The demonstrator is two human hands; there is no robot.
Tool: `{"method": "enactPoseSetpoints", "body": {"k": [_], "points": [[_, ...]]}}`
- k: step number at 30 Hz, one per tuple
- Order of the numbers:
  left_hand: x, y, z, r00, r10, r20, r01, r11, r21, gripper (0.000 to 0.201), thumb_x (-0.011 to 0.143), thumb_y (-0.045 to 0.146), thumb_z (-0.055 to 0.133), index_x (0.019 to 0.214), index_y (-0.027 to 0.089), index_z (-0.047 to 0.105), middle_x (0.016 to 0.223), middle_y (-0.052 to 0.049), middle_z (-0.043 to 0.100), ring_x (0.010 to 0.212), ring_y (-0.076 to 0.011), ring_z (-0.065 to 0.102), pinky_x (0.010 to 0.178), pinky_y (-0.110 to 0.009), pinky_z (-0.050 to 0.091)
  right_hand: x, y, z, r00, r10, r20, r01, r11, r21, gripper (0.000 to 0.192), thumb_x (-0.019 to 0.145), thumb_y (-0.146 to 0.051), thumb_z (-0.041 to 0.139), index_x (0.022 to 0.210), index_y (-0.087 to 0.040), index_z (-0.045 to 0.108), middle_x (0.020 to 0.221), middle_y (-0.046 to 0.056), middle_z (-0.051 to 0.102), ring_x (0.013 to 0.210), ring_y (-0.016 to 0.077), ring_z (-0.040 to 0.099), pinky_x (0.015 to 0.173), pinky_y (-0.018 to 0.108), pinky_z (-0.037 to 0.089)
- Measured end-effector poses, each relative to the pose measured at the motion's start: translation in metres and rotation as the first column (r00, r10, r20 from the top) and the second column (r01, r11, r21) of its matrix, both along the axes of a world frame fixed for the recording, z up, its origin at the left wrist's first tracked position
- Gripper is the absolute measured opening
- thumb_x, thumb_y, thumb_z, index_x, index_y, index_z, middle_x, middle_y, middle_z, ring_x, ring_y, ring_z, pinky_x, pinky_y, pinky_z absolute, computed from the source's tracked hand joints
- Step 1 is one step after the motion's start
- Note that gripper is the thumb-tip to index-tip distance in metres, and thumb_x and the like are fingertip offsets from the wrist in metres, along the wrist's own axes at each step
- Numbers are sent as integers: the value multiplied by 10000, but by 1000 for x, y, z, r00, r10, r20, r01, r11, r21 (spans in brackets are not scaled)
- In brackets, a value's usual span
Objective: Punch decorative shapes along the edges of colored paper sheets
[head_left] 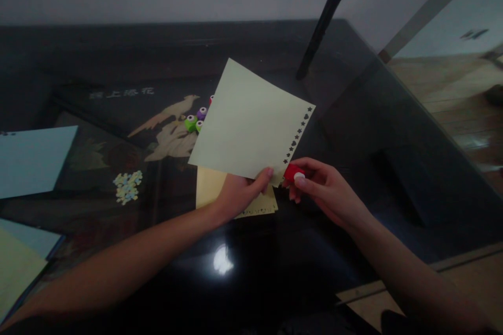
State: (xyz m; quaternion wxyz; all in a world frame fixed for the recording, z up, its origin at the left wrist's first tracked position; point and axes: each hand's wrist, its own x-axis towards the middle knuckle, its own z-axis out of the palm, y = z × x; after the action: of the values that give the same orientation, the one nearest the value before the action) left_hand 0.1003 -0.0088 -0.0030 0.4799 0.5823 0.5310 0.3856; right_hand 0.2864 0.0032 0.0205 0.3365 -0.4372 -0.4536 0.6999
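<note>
A pale yellow sheet of paper (pixel 251 120) is held tilted above the table, pinched near its lower edge by my left hand (pixel 247 191), thumb on top. Star and heart holes run in a row along the sheet's right edge. My right hand (pixel 326 186) is closed around a red craft punch (pixel 294 172) with a white button, and its thumb rests by the button. The punch sits at the sheet's lower right corner; whether paper is inside its slot is hidden. Beneath my left hand lie yellow sheets (pixel 210 188) with small holes along the near edge.
Several green, purple and red punches (pixel 190 123) stand behind the held sheet, partly covered by it. Small paper cutouts (pixel 128 187) form a pile to the left. Blue paper (pixel 35 159) and more yellow paper (pixel 18 267) lie farther left. A dark upright post (pixel 326 21) rises at the back.
</note>
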Motion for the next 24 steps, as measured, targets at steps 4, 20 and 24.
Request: {"method": "enactPoseSetpoints", "body": {"k": [4,20,24], "points": [[0,0,1,999,-18,-30,18,1000,3,375,869,378,476,530,218,463,414,43,436,464,-120,474,528,-256,405,0,-1,0,1000,12,-10,-12,1000,4,285,713,-344,771,912,-180,652,732,15,672,558,103,600,499,233,485],[1,0,-8,991,-89,-96,100,988,117,381,893,368,473,548,213,520,456,29,514,554,-131,567,589,-261,456,-4,-2,-5,999,36,3,-36,998,59,213,754,-323,735,853,-178,614,673,-15,625,558,98,591,508,230,475],[1,1,-9,988,-95,-120,116,977,179,376,897,353,471,557,203,526,490,21,542,587,-135,581,632,-265,470,-6,-3,-4,998,57,18,-58,995,82,242,781,-350,705,909,-172,603,703,-16,615,541,90,580,493,229,463]]}}
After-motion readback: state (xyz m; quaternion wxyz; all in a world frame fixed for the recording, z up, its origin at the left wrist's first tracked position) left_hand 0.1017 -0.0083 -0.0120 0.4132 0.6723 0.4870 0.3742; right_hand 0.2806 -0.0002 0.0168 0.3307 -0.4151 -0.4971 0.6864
